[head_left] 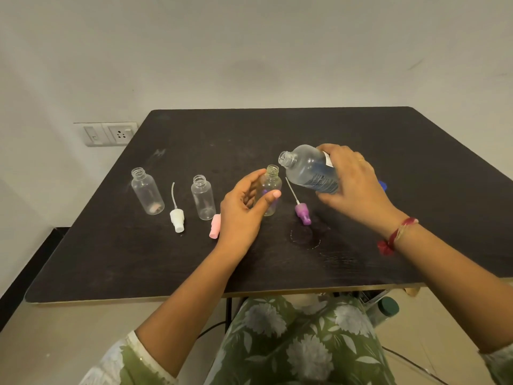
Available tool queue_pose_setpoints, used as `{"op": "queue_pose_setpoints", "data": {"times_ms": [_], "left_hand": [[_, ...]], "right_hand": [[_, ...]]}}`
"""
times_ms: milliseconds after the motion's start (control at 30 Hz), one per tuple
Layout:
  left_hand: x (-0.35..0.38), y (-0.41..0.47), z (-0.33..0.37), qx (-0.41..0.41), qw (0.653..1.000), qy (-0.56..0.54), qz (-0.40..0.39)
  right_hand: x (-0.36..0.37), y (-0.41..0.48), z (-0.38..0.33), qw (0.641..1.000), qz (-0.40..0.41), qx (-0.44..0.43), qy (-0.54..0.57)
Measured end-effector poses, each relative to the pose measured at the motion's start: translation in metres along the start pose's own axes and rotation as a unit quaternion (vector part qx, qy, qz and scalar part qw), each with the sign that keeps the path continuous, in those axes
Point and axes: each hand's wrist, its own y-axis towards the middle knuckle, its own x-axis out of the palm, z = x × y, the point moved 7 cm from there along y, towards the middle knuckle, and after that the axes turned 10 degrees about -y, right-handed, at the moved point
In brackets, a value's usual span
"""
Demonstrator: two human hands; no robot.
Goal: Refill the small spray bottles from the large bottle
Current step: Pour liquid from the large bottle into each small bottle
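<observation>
My right hand grips the large clear bottle, uncapped and tilted so its open mouth points left, close above a small bottle's neck. That small clear bottle stands upright on the dark table, held around its body by my left hand. Two more small open bottles stand to the left, one far left and another nearer the middle. A white spray head, a pink spray head and a purple spray head lie on the table.
A blue cap peeks out behind my right hand. A faint wet ring marks the tabletop in front of the purple spray head. A wall socket is at the left. A green-capped bottle sits below the table at the right.
</observation>
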Motion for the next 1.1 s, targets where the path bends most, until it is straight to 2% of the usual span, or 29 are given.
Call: {"op": "queue_pose_setpoints", "data": {"times_ms": [333, 1100], "left_hand": [[0.001, 0.0, 0.001, 0.0, 1.0, -0.008, -0.007], [0.001, -0.001, 0.003, 0.003, 0.999, -0.034, -0.015]], "right_hand": [[-0.012, 0.003, -0.009, 0.997, 0.002, -0.041, -0.066], [-0.029, 0.006, -0.016, 0.991, 0.009, -0.055, -0.121]]}}
